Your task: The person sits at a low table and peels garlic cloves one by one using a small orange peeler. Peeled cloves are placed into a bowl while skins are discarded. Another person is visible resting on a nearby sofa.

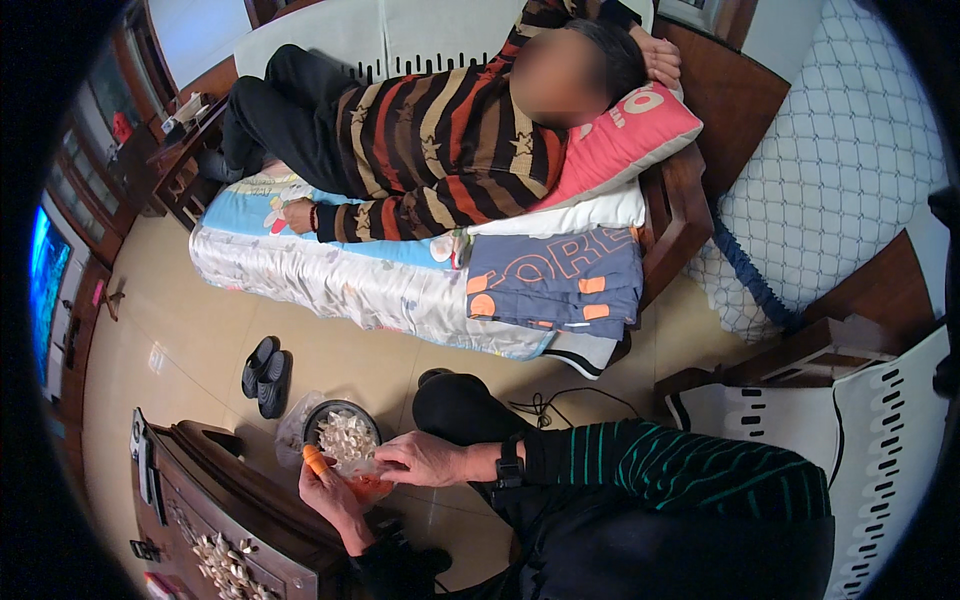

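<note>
My left hand (330, 491) is at the lower left, with an orange finger cover (315, 459) on one raised digit. Close beside it, my right hand (424, 459) has its fingers bent and drawn together, a dark watch (511, 465) on its wrist. Whether a small piece sits between the fingers of either hand is too small to tell. Partly hidden by both hands is a red item with clear plastic (369, 486). Just beyond them stands a round black bin (309, 427) lined with a clear plastic bag (289, 431), holding many pale, papery peels (345, 435).
A dark wooden table (247, 510) at lower left bears a pile of pale clove-like pieces (225, 562). Black slippers (268, 376) and a black cable (551, 405) lie on the tiled floor. Another person (442, 139) lies on a bench with a red pillow (630, 139) and a folded grey cloth (559, 281).
</note>
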Demonstrator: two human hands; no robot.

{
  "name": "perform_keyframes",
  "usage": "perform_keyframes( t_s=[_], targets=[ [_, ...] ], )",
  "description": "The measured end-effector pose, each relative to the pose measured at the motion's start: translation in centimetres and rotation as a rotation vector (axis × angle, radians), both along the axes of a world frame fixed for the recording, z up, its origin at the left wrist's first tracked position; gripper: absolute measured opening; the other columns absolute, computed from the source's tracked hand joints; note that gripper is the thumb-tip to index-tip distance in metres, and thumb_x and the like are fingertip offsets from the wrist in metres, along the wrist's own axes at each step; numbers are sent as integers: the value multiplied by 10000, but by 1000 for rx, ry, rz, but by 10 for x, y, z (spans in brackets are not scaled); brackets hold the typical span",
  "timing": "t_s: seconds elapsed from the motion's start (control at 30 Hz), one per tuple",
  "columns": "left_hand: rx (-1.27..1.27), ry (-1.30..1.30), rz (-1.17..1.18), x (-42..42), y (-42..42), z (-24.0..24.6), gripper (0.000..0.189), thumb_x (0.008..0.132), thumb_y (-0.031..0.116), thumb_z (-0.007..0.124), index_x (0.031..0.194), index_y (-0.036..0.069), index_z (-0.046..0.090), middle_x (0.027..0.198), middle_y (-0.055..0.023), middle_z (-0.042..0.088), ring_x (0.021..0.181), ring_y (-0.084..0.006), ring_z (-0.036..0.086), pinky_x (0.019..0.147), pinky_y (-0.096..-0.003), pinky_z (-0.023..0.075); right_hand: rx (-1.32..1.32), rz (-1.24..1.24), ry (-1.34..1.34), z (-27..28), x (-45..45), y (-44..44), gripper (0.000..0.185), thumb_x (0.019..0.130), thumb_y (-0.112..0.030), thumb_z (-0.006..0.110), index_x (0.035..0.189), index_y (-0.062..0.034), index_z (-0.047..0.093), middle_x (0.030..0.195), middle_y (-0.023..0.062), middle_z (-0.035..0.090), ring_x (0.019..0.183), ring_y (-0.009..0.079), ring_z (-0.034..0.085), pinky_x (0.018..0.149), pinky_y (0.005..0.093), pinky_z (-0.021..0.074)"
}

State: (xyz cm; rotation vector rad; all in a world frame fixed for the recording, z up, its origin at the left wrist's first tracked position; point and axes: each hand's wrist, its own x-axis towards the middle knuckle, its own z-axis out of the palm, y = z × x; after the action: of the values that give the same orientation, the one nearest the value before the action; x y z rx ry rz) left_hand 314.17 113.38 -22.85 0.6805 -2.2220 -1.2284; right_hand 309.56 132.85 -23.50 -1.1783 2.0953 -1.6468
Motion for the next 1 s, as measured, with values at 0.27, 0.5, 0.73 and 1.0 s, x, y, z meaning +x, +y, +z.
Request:
perform_keyframes(
  t_s=[0.27,0.5,0.73,1.0],
  targets=[
    [275,134,-89,16,-29,1,292,987,188,551,746,25,572,623,52,490,530,-19,381,466,-192,266,-35,-52,47,-9,3,-8,167,885,-137,622,849,0,534,750,165,582,727,352,595,632,426,450],
    [104,162,-193,6,-23,36,131,890,41,540,895,-49,635,714,34,556,648,-50,488,579,-201,373,-45,-59,77,-3,7,-14,149,891,-136,616,861,-6,551,752,176,589,724,359,600,631,417,456],
    [13,87,-17,30,-73,45,202,901,110,579,834,-77,614,675,40,508,640,-54,436,554,-225,340,-1,-157,-6,-4,7,-19,118,888,-115,646,853,-9,608,695,138,600,606,249,602,559,341,460],
    [329,262,58,94,-142,4,559,957,546,497,711,51,579,576,56,449,508,-36,389,472,-217,277,-14,-123,-266,37,-34,-78,148,935,-99,576,1000,0,664,718,14,636,638,71,582,598,234,472]
  ],
)
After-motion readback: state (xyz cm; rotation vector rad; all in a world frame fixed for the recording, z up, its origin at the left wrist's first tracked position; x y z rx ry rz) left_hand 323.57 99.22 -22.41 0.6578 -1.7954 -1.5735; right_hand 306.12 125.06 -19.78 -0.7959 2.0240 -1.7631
